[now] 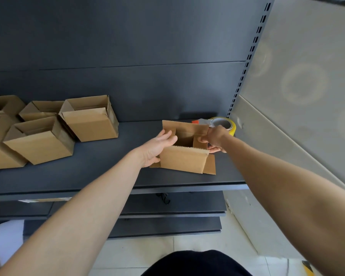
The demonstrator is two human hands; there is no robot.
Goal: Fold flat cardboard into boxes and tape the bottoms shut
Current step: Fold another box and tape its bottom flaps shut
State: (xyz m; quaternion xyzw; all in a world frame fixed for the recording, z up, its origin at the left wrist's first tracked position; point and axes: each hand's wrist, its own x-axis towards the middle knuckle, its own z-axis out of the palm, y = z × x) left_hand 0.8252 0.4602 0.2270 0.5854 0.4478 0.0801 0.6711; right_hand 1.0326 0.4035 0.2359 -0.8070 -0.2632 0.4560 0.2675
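- Cardboard box half-formed, top open, flaps sticking out; sits on right part of dark shelf.
- Left hand: fingers straight, laid against box's left side, touching left flap.
- Right hand: fingers curled, gripping box's right flap.
- Tape dispenser with yellow roll on shelf, just behind right hand.
- Folded boxes clustered at shelf's left end, tops open, well apart from hands.

Near-right box: plain brown corrugated cardboard, matt, with the fluted edge exposed along its rim; finished boxes, far left, are the same stock. Shelf: dark grey painted metal, smooth and matt. Tape roll, far right: glossy yellow-tinted plastic film; floor tiles, near: pale, with a slight sheen.
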